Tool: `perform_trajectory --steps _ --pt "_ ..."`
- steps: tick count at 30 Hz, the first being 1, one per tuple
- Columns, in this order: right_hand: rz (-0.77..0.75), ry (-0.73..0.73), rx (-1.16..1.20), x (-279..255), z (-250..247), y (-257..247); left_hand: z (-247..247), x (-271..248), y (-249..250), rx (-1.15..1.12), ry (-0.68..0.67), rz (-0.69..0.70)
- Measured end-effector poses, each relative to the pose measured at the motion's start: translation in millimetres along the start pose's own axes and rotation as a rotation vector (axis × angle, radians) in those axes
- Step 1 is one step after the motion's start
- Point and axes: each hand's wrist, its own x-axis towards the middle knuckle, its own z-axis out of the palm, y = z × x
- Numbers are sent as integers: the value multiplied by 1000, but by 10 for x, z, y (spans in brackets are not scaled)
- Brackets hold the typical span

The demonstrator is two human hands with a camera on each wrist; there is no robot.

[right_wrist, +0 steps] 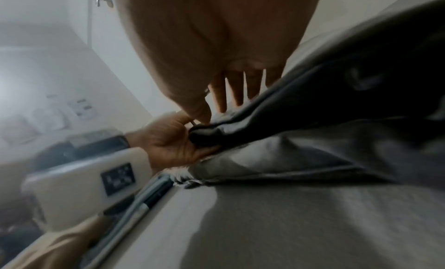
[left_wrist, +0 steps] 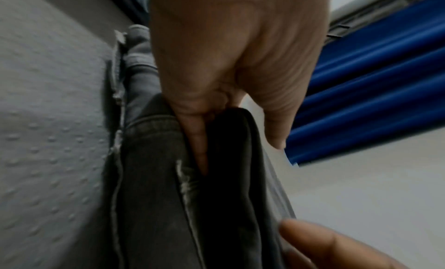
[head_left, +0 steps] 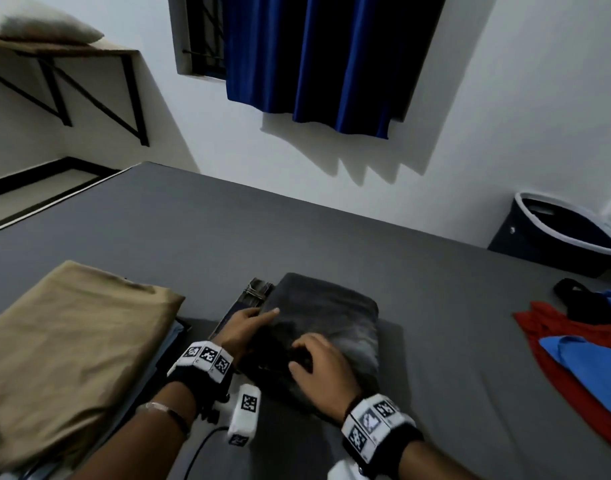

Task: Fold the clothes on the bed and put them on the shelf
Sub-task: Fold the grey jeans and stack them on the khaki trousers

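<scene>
Your left hand [head_left: 243,329] pinches the edge of the folded dark grey jeans [head_left: 326,327] on the grey bed [head_left: 297,233], while your right hand [head_left: 319,363] lies flat on top, likely steadying the fold.

The folded dark grey denim jeans [head_left: 326,320] under my fingers [head_left: 299,351] look coarse and matt, with raised stitched seams and a frayed pale edge. The grey bed sheet [head_left: 297,237] is matt cloth, pebbled with small bumps in my left wrist view. The folded tan cloth [head_left: 68,344] beside it looks smooth and soft. The blue curtain [head_left: 318,64] is glossy, satin-like fabric. The red and blue garments [head_left: 581,362] look like matt knit. The wall shelf [head_left: 65,51] looks like a wooden board on black metal brackets.
</scene>
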Motion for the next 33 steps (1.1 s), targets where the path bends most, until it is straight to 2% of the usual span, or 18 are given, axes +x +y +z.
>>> perform_trajectory --steps 3,4,6,9,11,14,16,21,23,25,27,30,31,33 --pt "118 52 -271 -223 -55 299 55 139 19 275 131 73" --pt "178 37 -308 -261 -95 379 51 190 31 296 152 92" --pt "227 35 -265 -306 -149 487 67 207 96 196 157 161" --pt "154 82 -128 -279 -103 581 40 66 214 137 152 206" --pt "112 17 -219 -255 5 581 -132 84 130 190 206 169" --pt "115 -107 -388 -250 139 557 -354 167 -109 429 281 78" --pt "105 -109 -392 -247 139 563 -371 188 -116 458 299 109" --pt "36 -121 -366 -291 82 462 -467 135 -4 233 270 192" --pt "24 -166 -431 -314 158 427 -546 179 -64 392 318 166" --pt "24 -189 -451 -358 246 417 -552 151 -88 678 342 105" --pt "44 -173 -387 -337 256 405 -502 128 -20 959 401 128" --pt "58 18 -185 -174 49 367 -374 67 122 1155 570 367" --pt "45 81 -191 -87 -27 348 -311 64 129 1245 581 451" --pt "55 96 -302 109 -120 311 -110 87 119 1449 491 576"
